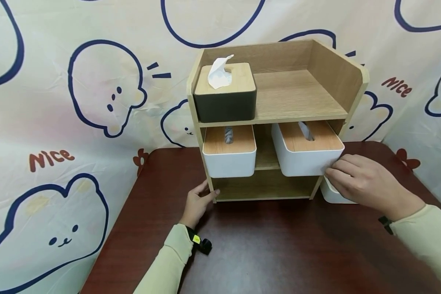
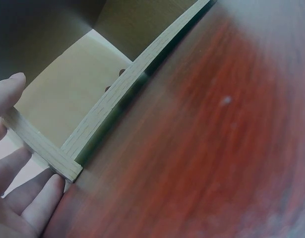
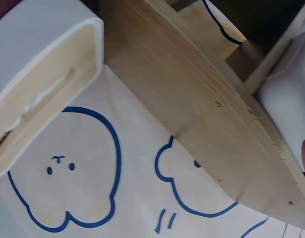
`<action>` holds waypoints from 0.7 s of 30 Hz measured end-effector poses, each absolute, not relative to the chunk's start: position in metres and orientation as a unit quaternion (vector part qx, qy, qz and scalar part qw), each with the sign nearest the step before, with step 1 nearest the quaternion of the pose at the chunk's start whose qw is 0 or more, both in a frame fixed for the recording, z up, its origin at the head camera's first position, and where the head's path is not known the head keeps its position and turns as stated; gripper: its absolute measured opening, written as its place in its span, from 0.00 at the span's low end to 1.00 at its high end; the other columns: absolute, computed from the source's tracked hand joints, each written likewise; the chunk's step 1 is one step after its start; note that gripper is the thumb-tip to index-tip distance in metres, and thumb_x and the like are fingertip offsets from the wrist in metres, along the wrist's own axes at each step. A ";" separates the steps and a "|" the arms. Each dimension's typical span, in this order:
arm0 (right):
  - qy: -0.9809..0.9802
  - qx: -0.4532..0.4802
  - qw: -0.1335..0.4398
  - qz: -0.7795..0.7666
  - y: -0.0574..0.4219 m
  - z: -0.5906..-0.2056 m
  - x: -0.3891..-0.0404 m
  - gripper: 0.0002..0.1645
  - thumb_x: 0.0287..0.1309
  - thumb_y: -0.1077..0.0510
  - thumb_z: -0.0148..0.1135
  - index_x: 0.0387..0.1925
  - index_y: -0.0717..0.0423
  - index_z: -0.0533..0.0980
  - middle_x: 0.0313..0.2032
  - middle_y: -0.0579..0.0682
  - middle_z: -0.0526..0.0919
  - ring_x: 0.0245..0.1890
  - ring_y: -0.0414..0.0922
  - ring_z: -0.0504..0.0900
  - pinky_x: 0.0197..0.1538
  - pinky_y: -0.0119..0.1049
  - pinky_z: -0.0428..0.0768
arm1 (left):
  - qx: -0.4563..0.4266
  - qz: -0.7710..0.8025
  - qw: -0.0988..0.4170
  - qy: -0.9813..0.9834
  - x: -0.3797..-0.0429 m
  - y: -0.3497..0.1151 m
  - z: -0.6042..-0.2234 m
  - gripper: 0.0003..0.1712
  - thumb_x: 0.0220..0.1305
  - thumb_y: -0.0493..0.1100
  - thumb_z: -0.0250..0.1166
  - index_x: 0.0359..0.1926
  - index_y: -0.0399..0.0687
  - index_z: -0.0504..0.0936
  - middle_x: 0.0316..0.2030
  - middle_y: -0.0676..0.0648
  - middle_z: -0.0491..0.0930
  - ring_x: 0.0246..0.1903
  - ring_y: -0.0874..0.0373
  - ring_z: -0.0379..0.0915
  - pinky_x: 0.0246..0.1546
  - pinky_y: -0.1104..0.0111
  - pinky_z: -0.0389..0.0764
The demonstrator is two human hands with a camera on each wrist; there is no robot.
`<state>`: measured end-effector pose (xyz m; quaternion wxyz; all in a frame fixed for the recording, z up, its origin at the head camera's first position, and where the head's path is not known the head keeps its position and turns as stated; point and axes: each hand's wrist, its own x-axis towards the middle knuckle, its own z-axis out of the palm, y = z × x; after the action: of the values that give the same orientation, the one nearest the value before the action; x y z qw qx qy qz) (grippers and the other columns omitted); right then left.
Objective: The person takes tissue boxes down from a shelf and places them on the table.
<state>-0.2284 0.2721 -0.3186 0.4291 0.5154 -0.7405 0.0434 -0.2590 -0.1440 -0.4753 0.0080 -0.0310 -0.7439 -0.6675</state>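
A wooden desktop shelf [image 1: 279, 188] stands on the table. My left hand [image 1: 198, 204] grips the bottom front of its left side panel [image 2: 40, 144], thumb on the inner face and fingers outside. On the middle level, a white tissue box [image 1: 308, 162] with a wooden lid sits at the right, its front jutting out past the shelf edge. My right hand [image 1: 360, 177] holds this box at its lower right front corner, fingers bent; the thumb is hidden. A second white tissue box [image 1: 229, 163] is at the left of the same level, also jutting forward.
A dark tissue box [image 1: 225, 106] with a wooden lid and a raised white tissue occupies the shelf top's left side. Another white tissue box [image 1: 334, 195] rests on the table [image 1: 271, 245] right of the shelf, partly behind my right hand. A printed curtain [image 1: 106, 163] hangs behind.
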 end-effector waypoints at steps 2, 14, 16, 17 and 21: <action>-0.728 0.521 0.442 0.052 0.269 -0.316 -0.229 0.20 0.68 0.60 0.48 0.27 0.67 0.80 0.26 0.57 0.80 0.25 0.54 0.77 0.29 0.46 0.74 | -0.032 -0.668 0.007 -0.744 -0.259 -0.144 -0.475 0.35 0.58 0.50 0.73 0.66 0.56 0.72 0.63 0.51 0.71 0.64 0.57 0.63 0.55 0.61 0.72; -0.716 0.527 0.456 0.043 0.262 -0.301 -0.230 0.20 0.69 0.60 0.48 0.28 0.67 0.80 0.24 0.57 0.80 0.22 0.54 0.76 0.26 0.47 0.76 | -0.041 -0.670 0.006 -0.742 -0.257 -0.144 -0.470 0.35 0.60 0.46 0.72 0.67 0.53 0.71 0.63 0.49 0.71 0.63 0.55 0.64 0.53 0.62 0.74; -0.713 0.528 0.460 0.044 0.260 -0.299 -0.230 0.20 0.69 0.60 0.48 0.28 0.67 0.80 0.24 0.57 0.80 0.22 0.53 0.76 0.26 0.47 0.76 | -0.042 -0.670 0.007 -0.741 -0.257 -0.144 -0.470 0.34 0.60 0.46 0.72 0.67 0.53 0.72 0.63 0.49 0.71 0.63 0.54 0.65 0.53 0.62 0.74; -0.711 0.529 0.462 0.047 0.259 -0.298 -0.231 0.19 0.69 0.60 0.48 0.28 0.67 0.80 0.24 0.57 0.80 0.21 0.53 0.76 0.26 0.47 0.76 | -0.041 -0.670 0.006 -0.741 -0.259 -0.145 -0.473 0.35 0.60 0.46 0.72 0.67 0.54 0.72 0.63 0.49 0.71 0.63 0.55 0.65 0.53 0.62 0.74; -0.717 0.526 0.456 0.044 0.259 -0.295 -0.231 0.21 0.70 0.59 0.48 0.28 0.67 0.80 0.24 0.58 0.81 0.21 0.54 0.76 0.25 0.49 0.76 | -0.033 -0.673 0.004 -0.739 -0.267 -0.147 -0.490 0.36 0.59 0.47 0.73 0.68 0.55 0.71 0.63 0.48 0.71 0.62 0.54 0.66 0.52 0.63 0.75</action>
<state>-0.2306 0.2590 -0.2953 0.4558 0.5255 -0.7170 0.0443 -0.2672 -0.1468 -0.4896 0.0035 -0.0327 -0.7390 -0.6729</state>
